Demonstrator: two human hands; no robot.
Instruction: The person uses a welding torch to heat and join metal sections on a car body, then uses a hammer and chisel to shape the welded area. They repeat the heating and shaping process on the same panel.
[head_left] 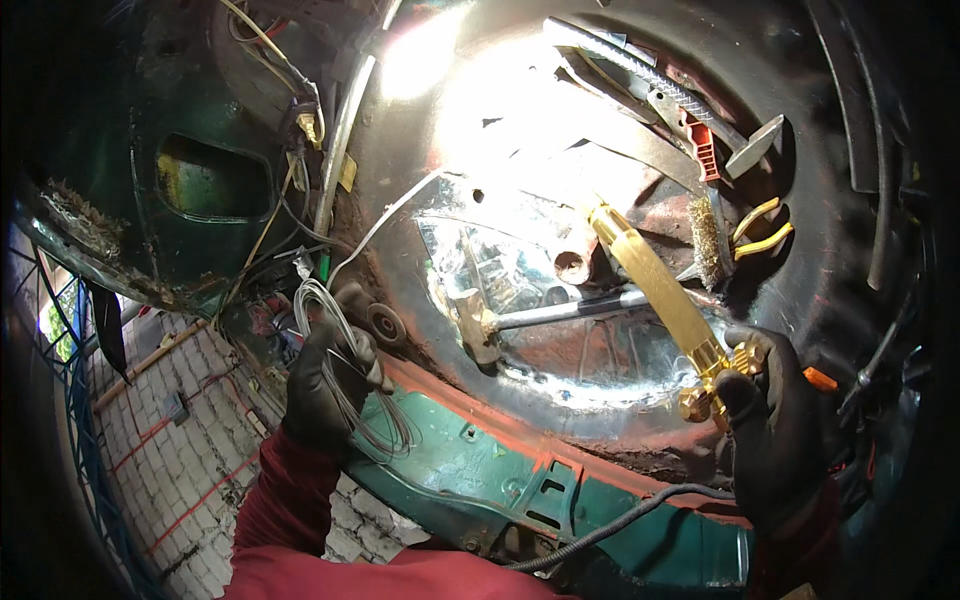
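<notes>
My gloved left hand point(325, 385) is closed around a loose coil of thin grey wire point(402, 432), whose loops stick out above and below the fingers. My gloved right hand point(770, 430) grips the valve end of a brass gas torch handle point(655, 285). Round knurled knobs show by the thumb, and the torch slants up and left over the round well point(800, 320) of a car body. Its far end fades into bright glare. Beneath it lies a hammer point(472, 325) with a metal shaft. Beyond are a wire brush point(706, 240) and yellow-handled pliers point(765, 235).
A second hammer point(755, 148) lies at the well's upper right. An orange-edged green panel point(440, 440) runs along the near side, crossed by a dark hose point(620, 525). Pale paving point(190, 430) with red cable shows at lower left. A white wire point(390, 215) arches above my left hand.
</notes>
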